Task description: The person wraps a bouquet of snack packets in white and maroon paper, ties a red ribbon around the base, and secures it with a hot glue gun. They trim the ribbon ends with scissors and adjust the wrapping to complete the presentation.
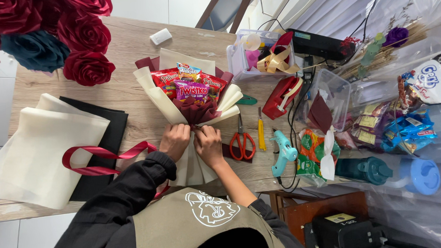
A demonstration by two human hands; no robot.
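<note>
Closest to the camera was the person's khaki apron (205,224) over black sleeves. Past that, a big wooden table (129,88) on a white tiled floor, pretty cluttered. A stack of cream and black wrapping sheets (43,151) lay well off to the left of the fingers, and big red and dark blue paper roses (63,36) sat at the far left corner.

The snack bouquet (192,98), chip packets wrapped in cream and maroon paper, lay flat in the middle, packets pointing away from the person. Both hands were at its neck, where the wrap narrows. Left hand (174,141) and right hand (209,145) sat side by side, touching, fingers curled tight and pinching the gathered paper, with the stem part of the wrap running under the hands.

A dark red ribbon (100,161) looped just left of the left hand. Just right of the right fingers were red scissors (241,140), then a yellow cutter (261,132) and a teal glue gun (284,153).
</note>
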